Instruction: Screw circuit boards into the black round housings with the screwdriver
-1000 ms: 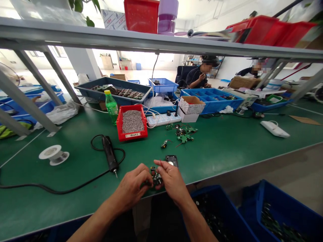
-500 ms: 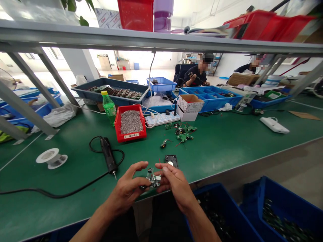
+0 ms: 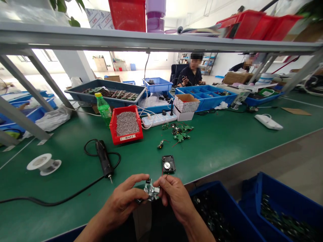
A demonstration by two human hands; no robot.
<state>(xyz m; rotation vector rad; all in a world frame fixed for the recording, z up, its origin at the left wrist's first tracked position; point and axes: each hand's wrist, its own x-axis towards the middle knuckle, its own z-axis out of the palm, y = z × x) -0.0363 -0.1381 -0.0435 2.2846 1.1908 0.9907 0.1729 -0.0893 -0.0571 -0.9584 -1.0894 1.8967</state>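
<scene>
Both my hands hold a small circuit board (image 3: 150, 192) over the near edge of the green table (image 3: 227, 141). My left hand (image 3: 124, 199) pinches its left side with thumb and fingers. My right hand (image 3: 174, 195) grips the right side, fingers curled. A thin red wire runs from the board up to a black square part with a round speaker (image 3: 168, 164) lying flat just beyond my hands. A black electric screwdriver (image 3: 103, 159) with its cable lies to the left.
A red bin of screws (image 3: 127, 125), a green bottle (image 3: 104, 108), a power strip (image 3: 158, 118) and loose green boards (image 3: 179, 131) sit mid-table. A solder spool (image 3: 42, 164) lies left. Blue crates (image 3: 277, 215) stand below right. Two people work across the table.
My hands drew the board nearer to me and lower, past the table edge. The board turned over, now showing a pale side. The black speaker part now lies uncovered.
</scene>
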